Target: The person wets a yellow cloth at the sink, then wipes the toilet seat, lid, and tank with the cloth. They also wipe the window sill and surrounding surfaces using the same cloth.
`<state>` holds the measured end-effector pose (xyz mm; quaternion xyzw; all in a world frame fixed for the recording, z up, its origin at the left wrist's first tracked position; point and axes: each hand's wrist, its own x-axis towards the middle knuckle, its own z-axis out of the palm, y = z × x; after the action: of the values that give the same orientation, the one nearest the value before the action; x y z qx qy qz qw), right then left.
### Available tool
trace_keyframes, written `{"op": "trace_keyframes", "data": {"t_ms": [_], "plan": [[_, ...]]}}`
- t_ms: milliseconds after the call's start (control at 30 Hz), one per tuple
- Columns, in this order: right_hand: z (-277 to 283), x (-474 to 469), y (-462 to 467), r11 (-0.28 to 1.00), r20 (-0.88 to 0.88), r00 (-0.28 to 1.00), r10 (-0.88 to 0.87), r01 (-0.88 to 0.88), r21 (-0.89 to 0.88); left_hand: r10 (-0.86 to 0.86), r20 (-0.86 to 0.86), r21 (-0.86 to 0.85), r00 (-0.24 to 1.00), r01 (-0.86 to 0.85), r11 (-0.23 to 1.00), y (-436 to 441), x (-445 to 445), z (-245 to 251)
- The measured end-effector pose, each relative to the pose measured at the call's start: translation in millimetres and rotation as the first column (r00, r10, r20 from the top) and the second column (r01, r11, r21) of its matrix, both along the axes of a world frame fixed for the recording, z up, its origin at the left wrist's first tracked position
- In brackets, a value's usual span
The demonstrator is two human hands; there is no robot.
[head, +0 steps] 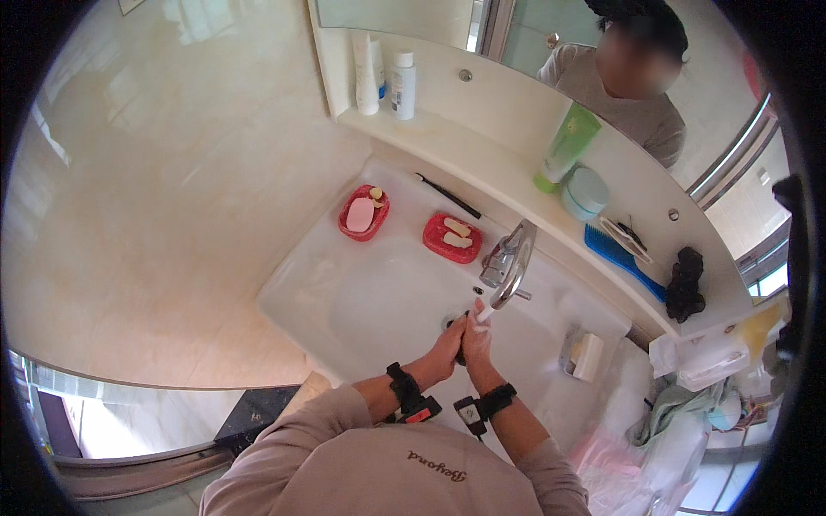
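My left hand (447, 348) and my right hand (477, 335) are close together over the white washbasin (374, 303), under the curved chrome faucet (516, 271). A stream of water (485, 314) falls onto the right hand, which looks wet with some whitish lather or splash. Something dark (461, 356) shows between the palms; I cannot tell whether it is held or lies behind them. The fingers partly cover the drain (450, 321).
Two red soap dishes, one with a pink soap bar (360, 215), one with pale soap pieces (457, 239), sit on the rim near a black toothbrush (448, 195). A clear dish holds white soap (588, 357). The shelf (452, 138) carries bottles, a green tube (568, 148) and a blue comb (623, 261).
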<state>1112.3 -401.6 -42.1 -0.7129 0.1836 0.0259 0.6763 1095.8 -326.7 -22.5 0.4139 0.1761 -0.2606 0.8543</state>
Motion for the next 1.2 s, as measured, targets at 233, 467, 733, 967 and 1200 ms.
{"op": "trace_keyframes", "data": {"t_ms": [233, 467, 733, 967, 1200], "plan": [[-7, -15, 2, 0.838, -0.165, 0.986, -0.025, 0.111, 0.534, 0.082, 0.017, 0.11, 0.996, -0.084, 0.99, -6, -2, -10], [-19, -11, -1, 0.989, -0.01, 0.997, -0.074, 0.072, -0.13, 0.101, 0.112, 0.144, 0.989, -0.117, 0.983, -11, 5, -13], [-24, 18, -37, 0.985, 0.105, 0.981, -0.164, 0.169, -0.036, -0.055, -0.102, -0.117, 0.993, 0.043, 0.992, 3, 19, -16], [-8, 59, -99, 0.955, 0.061, 0.988, -0.144, 0.155, -0.253, -0.115, -0.115, -0.192, 0.987, 0.091, 0.977, 4, 24, -13], [23, 45, -91, 0.979, -0.222, 0.96, -0.172, 0.192, 0.073, -0.06, -0.152, -0.221, 0.987, 0.025, 0.975, 11, 25, -11]]}}
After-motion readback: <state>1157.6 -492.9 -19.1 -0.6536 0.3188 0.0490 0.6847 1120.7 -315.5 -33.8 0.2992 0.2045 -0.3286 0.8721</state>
